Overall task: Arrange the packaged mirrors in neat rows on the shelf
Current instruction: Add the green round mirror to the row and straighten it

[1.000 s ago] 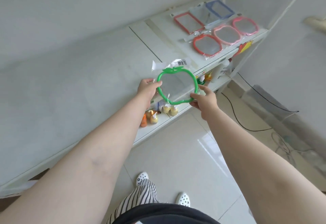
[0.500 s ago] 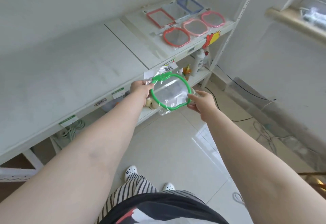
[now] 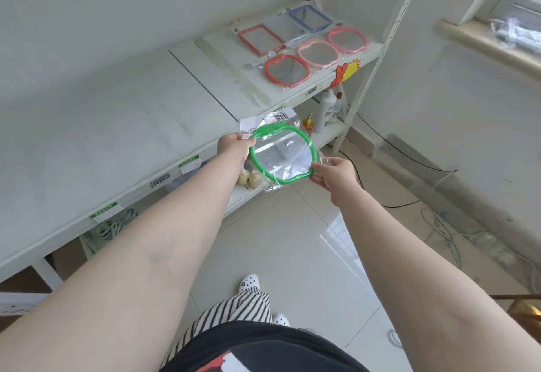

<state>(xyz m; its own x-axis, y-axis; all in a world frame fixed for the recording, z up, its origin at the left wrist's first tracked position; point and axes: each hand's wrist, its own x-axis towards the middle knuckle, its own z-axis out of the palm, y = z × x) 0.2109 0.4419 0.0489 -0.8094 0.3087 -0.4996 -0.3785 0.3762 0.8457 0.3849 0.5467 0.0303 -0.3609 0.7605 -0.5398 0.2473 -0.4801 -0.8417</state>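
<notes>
- White shelving (image 3: 123, 114) is filling the left and centre of the frame, its top board mostly bare; a tiled floor is showing below.
- Six packaged mirrors are already lying at the upper centre-right of that board in two rows: a red rectangular mirror (image 3: 257, 38), a clear-framed one (image 3: 279, 27) and a blue mirror (image 3: 309, 18) behind, with a red apple-shaped mirror (image 3: 287, 70), a pale pink mirror (image 3: 318, 53) and a pink mirror (image 3: 347, 39) in front.
- Both hands are grasping the green mirror (image 3: 282, 153) in its clear wrapper: the left hand (image 3: 232, 147) is pinching the left rim, the right hand (image 3: 333, 174) the lower right rim.
- It is hanging in the air at mid-frame, just off the shelf's front edge, not yet placed.
- Judging by this, placing is well along; this piece is waiting for a spot left of the red apple-shaped one.
</notes>
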